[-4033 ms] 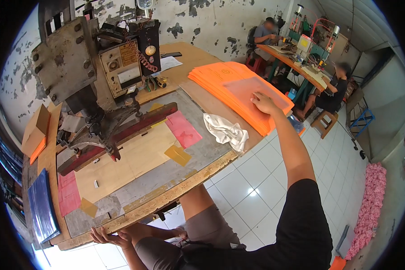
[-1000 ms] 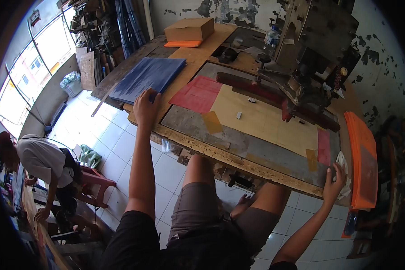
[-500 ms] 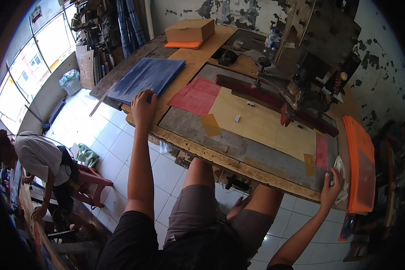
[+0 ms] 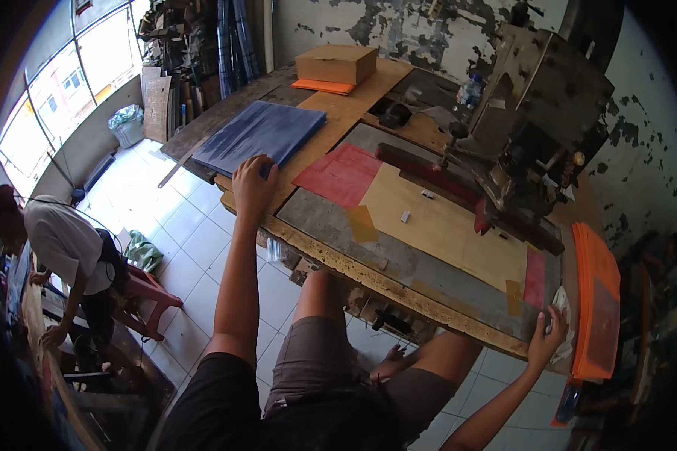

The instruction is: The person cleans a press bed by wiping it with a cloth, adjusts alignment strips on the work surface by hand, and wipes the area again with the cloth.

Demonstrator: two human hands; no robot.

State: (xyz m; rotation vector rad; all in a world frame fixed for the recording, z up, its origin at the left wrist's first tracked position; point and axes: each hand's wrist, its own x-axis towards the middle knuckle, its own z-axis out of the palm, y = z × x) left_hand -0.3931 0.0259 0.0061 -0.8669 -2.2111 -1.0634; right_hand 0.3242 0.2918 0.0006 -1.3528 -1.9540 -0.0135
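Note:
At the front corner of the blue plastic-covered stack (image 4: pixel 259 135), my left hand (image 4: pixel 254 184) rests with curled fingers; a small dark blue bit shows between them, too hidden to identify. My right hand (image 4: pixel 547 340) is at the table's right front corner, beside the white cloth (image 4: pixel 563 319). Its thumb and fingers curl round something small and greyish that I cannot make out. Between my hands lies a cream sheet (image 4: pixel 451 229) with a red piece (image 4: pixel 338 174) at its left end, on the grey press bed (image 4: pixel 316 214).
The press head (image 4: pixel 530 98) and its dark red bar (image 4: pixel 429 174) stand over the bed's rear. An orange stack (image 4: pixel 596 304) lies at the right. A cardboard box (image 4: pixel 337 65) sits at the back. A person (image 4: pixel 64 237) bends over another table at the left.
Since the oldest frame, the view has swung left and my right hand has left the orange stack. My left hand has come to the blue stack. Over the last second, both hands barely move.

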